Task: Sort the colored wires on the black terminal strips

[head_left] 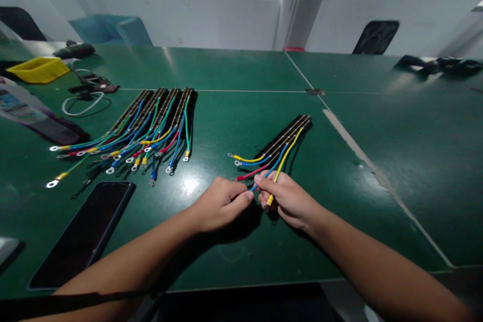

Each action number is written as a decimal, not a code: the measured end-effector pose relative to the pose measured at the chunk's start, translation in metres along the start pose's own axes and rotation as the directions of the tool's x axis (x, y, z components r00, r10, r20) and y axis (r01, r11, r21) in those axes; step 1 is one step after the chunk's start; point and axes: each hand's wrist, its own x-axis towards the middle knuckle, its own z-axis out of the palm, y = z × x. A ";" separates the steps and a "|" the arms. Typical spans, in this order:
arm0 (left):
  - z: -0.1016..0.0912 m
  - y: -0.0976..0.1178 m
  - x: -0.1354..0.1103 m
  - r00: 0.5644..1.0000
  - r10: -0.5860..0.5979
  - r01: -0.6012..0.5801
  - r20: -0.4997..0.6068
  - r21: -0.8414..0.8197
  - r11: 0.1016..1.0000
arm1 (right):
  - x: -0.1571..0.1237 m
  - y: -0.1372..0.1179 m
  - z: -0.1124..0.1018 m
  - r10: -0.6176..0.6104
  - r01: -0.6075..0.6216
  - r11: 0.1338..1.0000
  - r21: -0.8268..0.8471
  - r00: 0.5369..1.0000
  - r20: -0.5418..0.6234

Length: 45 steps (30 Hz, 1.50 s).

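The left hand [219,206] and right hand [292,200] sit close together, fingers [234,189] curled, thumbs [242,202] pinching, forearms [151,249] angled inward.

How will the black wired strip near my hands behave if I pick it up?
The black strip lies straight, so it's probably stiff. Its wires bend in curves, so they'd likely flex and trail. Loose ring terminals stick out and might snag.

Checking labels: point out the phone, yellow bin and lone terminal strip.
Phone [83,231], head view: middle of its screen.
Yellow bin [39,72], head view: front wall.
Lone terminal strip [286,136], head view: middle of its top.
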 end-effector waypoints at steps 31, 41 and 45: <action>-0.001 -0.003 -0.007 0.964 0.177 -0.170 -0.197 0.055 0.984 | -0.002 -0.002 0.000 0.043 -0.045 0.996 0.071 0.999 0.022; 0.000 -0.008 -0.007 0.874 0.359 -0.344 -0.327 0.105 0.933 | -0.003 -0.003 -0.001 0.069 -0.072 0.992 0.101 0.997 0.030; -0.001 -0.009 -0.005 0.868 0.388 -0.380 -0.309 0.087 0.921 | -0.003 -0.002 -0.002 0.051 -0.051 0.999 -0.010 0.997 0.052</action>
